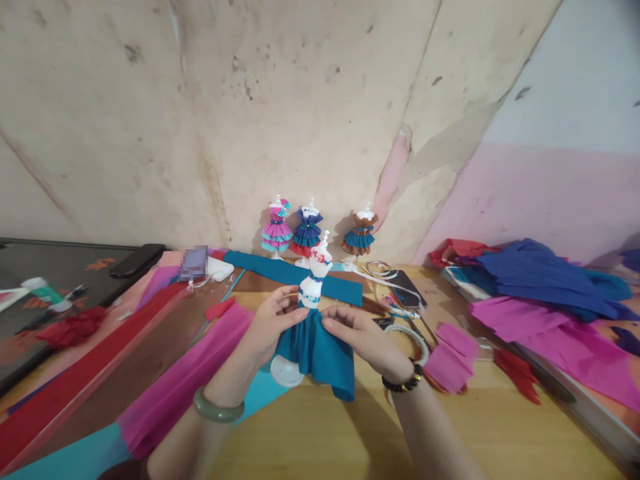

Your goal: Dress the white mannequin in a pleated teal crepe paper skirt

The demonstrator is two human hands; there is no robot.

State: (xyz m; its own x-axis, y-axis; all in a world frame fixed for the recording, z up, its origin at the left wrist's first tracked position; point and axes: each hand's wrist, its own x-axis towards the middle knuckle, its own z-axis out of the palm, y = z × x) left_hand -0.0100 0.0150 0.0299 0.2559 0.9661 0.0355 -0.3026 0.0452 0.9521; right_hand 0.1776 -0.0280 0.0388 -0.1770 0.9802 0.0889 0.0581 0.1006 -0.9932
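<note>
1. The left hand point(285, 317), at 8 o'clock from the mannequin's waist, is narrowly curled, thumb and fingers holding the gathered teal fabric skirt point(317, 350) at its upper edge.
2. The right hand point(357, 330), at 4 o'clock, is also nearly closed, its thumb and bent fingers pinching the skirt's other side.
3. Between them, the small white, curvy mannequin point(311, 291) leans slightly, with red trim at the chest and patterned bands around its waist; its round white base point(287, 372) shows at 7 o'clock.
4. The skirt hangs in soft, matte folds, flaring toward 5 o'clock.
5. Three small mannequins in ruffled, layered dresses stand by the wall: pink and turquoise point(277, 230) at 11, navy and red point(307, 230) at 12, brown and teal point(359, 235) at 1.
6. A crumpled royal-blue fabric pile point(545, 277) lies at 3; a smooth magenta strip point(185, 380) runs toward 8.
</note>
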